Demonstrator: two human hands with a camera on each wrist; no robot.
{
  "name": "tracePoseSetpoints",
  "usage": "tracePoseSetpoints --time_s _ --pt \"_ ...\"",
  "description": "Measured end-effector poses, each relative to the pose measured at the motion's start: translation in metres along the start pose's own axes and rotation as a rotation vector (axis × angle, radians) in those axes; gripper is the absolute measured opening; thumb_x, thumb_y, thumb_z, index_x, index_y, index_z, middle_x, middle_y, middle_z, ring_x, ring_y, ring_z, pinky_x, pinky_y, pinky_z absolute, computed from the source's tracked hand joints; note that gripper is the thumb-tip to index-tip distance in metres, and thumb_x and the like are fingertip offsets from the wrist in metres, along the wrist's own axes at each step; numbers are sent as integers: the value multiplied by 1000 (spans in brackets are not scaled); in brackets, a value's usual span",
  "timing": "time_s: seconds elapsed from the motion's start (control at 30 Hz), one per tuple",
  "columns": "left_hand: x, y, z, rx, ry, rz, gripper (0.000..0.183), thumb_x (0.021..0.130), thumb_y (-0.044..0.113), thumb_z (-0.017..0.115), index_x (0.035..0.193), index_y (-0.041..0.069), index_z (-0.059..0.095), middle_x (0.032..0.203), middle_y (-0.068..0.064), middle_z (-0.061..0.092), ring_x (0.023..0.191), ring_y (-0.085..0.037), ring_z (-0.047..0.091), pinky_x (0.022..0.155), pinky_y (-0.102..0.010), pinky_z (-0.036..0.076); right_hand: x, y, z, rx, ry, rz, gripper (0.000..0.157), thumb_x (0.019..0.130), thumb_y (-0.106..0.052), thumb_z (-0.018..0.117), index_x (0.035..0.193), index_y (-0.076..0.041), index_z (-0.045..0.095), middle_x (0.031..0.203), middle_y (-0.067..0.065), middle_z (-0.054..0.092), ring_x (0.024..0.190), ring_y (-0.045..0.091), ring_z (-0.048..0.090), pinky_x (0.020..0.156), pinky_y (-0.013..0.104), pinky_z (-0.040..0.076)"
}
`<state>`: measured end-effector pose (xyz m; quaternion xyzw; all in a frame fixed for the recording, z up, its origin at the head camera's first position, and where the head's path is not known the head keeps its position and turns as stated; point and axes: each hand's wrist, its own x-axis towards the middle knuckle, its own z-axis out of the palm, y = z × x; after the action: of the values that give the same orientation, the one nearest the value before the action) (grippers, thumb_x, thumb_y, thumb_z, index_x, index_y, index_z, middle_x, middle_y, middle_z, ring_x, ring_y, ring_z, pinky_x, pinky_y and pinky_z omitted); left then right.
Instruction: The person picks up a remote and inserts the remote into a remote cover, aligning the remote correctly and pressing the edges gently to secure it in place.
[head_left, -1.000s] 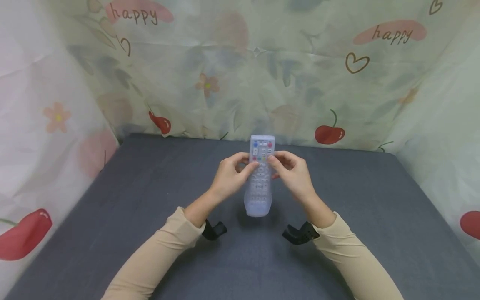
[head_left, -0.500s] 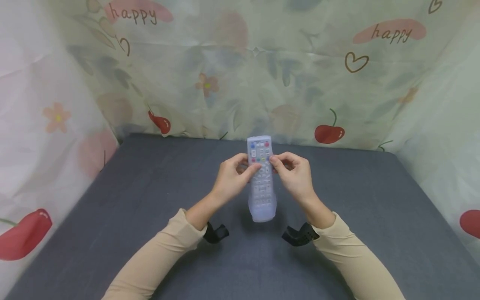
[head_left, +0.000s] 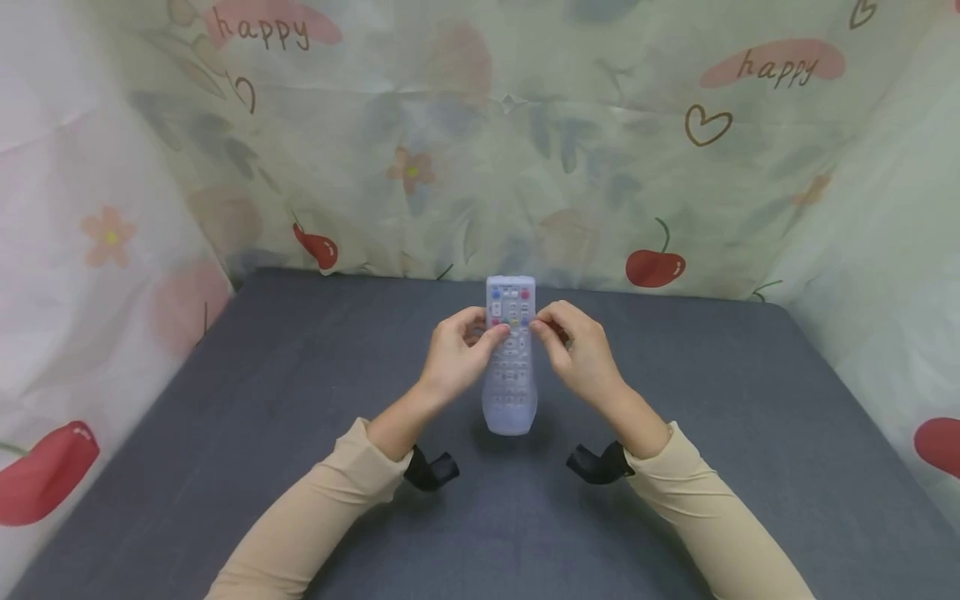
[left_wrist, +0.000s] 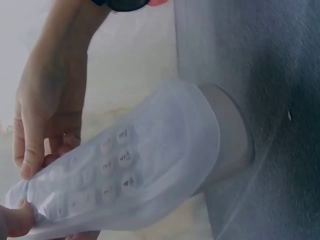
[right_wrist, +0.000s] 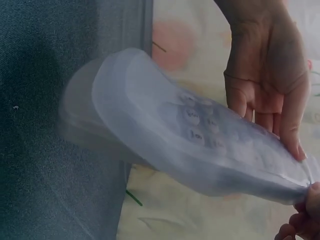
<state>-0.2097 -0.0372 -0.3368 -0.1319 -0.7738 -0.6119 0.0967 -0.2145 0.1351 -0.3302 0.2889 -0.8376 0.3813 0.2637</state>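
Observation:
A remote control (head_left: 512,367) in a translucent pale cover (right_wrist: 145,105) is held up over the dark table, keypad facing the person. My left hand (head_left: 459,350) grips its left side, thumb on the face near the coloured buttons, the other fingers partly hidden behind. On the opposite edge my right hand (head_left: 577,346) pinches the side of the cover between thumb and forefinger. In the left wrist view the cover's wide lower end stands out, with a grey rounded end (left_wrist: 230,135) showing beyond it. Number keys show through the cover.
A dark cloth-covered table (head_left: 225,467) lies below the hands. Behind it hangs a printed curtain (head_left: 337,150) with cherries and lettering, and more curtain closes both sides. Black wrist straps (head_left: 432,471) stick out under the cream sleeves (head_left: 322,508).
The remote control has swung slightly right, then back left of where it was. My right thumb has moved from the face to its right edge. My left hand keeps its grip.

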Motion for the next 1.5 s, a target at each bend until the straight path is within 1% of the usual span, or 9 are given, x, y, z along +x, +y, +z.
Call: tracePoseSetpoints --time_s 0.3,0.47,0.6,0.73,0.93,1.1,1.33,1.43,1.5 --pt "1 6 0 -87 39 -68 21 89 10 63 106 -2 64 94 -21 68 71 -20 66 62 -26 53 0 2 0 80 -51 51 9 88 -6 62 81 -1 60 71 8 55 62 9 46 57 21 41" --pt "3 6 -2 -100 8 -55 22 89 9 62 107 -3 62 92 -22 66 69 -17 66 62 -26 53 1 4 -1 137 -61 119 9 90 -8 60 84 -1 59 72 12 57 63 7 49 56 21 44" --pt "5 8 -6 -99 -31 -36 23 90 11 61 108 -3 61 94 -22 65 70 -20 67 62 -27 54 4 2 -2 172 -66 166 9 92 -9 58 89 0 58 76 14 61 65 16 58 58 25 51" --pt "5 8 -8 -83 -55 -37 25 90 13 62 110 -2 60 97 -21 65 75 -25 68 65 -26 54 6 0 -4 243 -136 251 14 94 -11 55 100 2 55 88 17 62 72 26 64 65 30 57" --pt "4 9 -8 -73 -61 11 25 90 14 62 110 -2 60 101 -19 65 83 -28 66 71 -30 54 5 2 -2 299 -306 313 26 93 -11 57 116 2 56 98 20 64 79 15 62 69 28 54" --pt "2 11 -9 -73 -85 9 27 91 17 62 112 2 59 105 -17 64 87 -29 66 74 -31 54 4 0 -3 259 -294 287 24 89 -11 62 110 2 61 89 18 66 76 16 62 67 25 52" --pt "3 9 -15 -78 -129 -124 32 96 31 51 115 6 60 117 -12 60 107 -27 60 88 -39 53 1 1 -8 230 -178 257 31 86 -8 67 115 -2 61 94 16 67 80 8 61 72 25 53" --pt "4 8 -17 -112 -126 -215 41 100 37 42 113 2 59 112 -14 59 98 -24 62 87 -38 54 -1 4 -8 235 -123 210 31 83 -4 68 113 -1 62 98 17 67 82 0 58 74 23 53" --pt "4 8 -17 -142 -169 -283 47 100 40 37 113 -1 56 105 -15 58 86 -20 63 82 -35 56 -3 6 -8 250 -94 162 29 80 0 70 109 1 64 99 17 66 85 -3 56 75 21 53"
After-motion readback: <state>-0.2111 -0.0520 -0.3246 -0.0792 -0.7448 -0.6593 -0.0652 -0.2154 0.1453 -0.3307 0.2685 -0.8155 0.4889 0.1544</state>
